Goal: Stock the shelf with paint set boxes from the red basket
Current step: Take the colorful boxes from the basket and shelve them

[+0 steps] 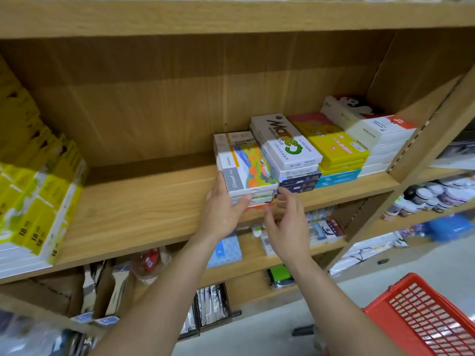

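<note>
A short stack of white paint set boxes with a colourful painted cover lies on the wooden shelf, left of the other stacks. My left hand presses against the stack's front left corner, thumb on its front edge. My right hand hovers just right of that corner, fingers apart, holding nothing. Beside them sit a white Marie's watercolour box on a stack, yellow boxes and a taller white stack. The red basket shows at the bottom right; its inside is out of view.
Yellow and white "18" boxes fill the shelf's left end. A wide bare stretch of shelf lies between them and the paint sets. Lower shelves hold packets and small items. Paint jars stand on the neighbouring unit at right.
</note>
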Available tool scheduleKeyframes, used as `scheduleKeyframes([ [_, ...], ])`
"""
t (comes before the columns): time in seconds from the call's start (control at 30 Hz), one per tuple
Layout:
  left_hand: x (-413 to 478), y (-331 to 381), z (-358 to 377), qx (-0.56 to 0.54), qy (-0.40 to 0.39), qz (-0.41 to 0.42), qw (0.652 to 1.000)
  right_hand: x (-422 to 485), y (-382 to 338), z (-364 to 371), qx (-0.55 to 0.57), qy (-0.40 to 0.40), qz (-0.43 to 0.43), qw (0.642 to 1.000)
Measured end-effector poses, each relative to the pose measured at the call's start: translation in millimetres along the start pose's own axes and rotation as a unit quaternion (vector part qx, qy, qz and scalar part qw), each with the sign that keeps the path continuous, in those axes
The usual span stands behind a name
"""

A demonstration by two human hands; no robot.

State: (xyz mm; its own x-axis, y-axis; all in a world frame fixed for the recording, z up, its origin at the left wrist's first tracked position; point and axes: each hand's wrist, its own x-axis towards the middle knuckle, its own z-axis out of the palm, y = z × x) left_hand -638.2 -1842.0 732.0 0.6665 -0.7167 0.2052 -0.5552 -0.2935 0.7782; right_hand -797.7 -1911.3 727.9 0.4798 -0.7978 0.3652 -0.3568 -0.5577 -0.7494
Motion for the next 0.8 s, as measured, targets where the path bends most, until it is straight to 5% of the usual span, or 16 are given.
scheduleKeyframes([
  [0.37, 8, -2, -8, -0.085, -0.03, -0.049, 0.995, 5, 16, -3, -0.12, -0.12, -0.031, 0.985],
  [0.57, -82, 6, -4, -0.009, 0.009, 0.046, 0.999, -27, 48, -33, -0.114, -0.13, -0.031, 0.984],
  [0.8, -132, 22, 117, 0.046, -0.232, 0.043, 0.971, -93, 163, -124, -0.126, -0.111, 0.186, 0.968],
])
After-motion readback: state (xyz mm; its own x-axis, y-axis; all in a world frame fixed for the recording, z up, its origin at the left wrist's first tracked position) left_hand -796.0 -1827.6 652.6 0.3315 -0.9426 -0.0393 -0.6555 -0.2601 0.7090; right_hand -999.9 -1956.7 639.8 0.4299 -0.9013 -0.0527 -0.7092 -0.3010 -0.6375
